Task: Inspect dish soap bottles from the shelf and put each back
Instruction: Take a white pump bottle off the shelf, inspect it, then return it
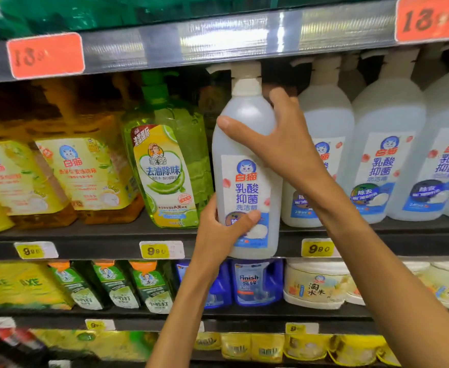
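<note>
A tall white dish soap bottle [246, 166] with a pump top and a blue cat label is held upright in front of the middle shelf [106, 241], its base at the shelf's front edge. My left hand [223, 229] grips its lower part, thumb across the label. My right hand [279, 139] grips its shoulder from the right, thumb over the front. Matching white bottles [385, 155] stand in a row just right of it.
A green pump bottle [167, 168] stands directly left of the held one, then yellow bottles [85, 173]. The upper shelf edge [218, 41] sits close above the pump. Blue Finish bottles [255, 282] and white tubs [316, 285] fill the shelf below.
</note>
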Available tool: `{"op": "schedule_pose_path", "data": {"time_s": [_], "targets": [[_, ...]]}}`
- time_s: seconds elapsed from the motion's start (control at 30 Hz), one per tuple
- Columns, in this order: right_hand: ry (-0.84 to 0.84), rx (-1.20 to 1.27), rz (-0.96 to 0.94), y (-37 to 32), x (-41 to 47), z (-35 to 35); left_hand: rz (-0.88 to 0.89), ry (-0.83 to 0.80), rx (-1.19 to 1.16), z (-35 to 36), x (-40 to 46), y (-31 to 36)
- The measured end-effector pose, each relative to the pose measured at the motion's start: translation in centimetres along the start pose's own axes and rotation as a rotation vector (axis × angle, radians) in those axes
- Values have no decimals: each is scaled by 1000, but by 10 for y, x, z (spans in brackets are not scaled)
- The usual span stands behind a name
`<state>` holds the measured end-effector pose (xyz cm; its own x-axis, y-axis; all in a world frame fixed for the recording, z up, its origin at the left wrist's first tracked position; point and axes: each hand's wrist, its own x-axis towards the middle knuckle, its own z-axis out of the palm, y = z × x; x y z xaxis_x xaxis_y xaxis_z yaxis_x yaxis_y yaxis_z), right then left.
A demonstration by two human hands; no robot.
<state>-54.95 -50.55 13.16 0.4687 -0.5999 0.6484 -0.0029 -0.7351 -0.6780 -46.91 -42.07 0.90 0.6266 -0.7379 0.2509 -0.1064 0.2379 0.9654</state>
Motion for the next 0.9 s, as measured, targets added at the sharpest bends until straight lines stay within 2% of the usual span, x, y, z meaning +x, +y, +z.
{"op": "schedule_pose_path", "data": {"time_s": [0.1,0.23,0.33,0.47,0.63,0.73,0.9], "targets": [[-106,139,89,-6,0,-7,-60,-20,-98,-6,-18,5],[-236,471,267,-11,-5,-14,-126,-75,-164,-19,-38,14],[-191,568,261,-18,-15,-9,-155,-122,-186,-26,-51,18],[-149,616,240,-24,-27,-7,-297,-215,-293,-43,-65,17],[-140,654,280,-28,-36,-6,-265,-161,-285,-42,-71,18],[-222,762,321,-33,-30,-11,-259,-177,-373,-43,-74,20],[-533,1236,338,-38,-28,-8,-270,-287,-481,-40,-81,18]]}}
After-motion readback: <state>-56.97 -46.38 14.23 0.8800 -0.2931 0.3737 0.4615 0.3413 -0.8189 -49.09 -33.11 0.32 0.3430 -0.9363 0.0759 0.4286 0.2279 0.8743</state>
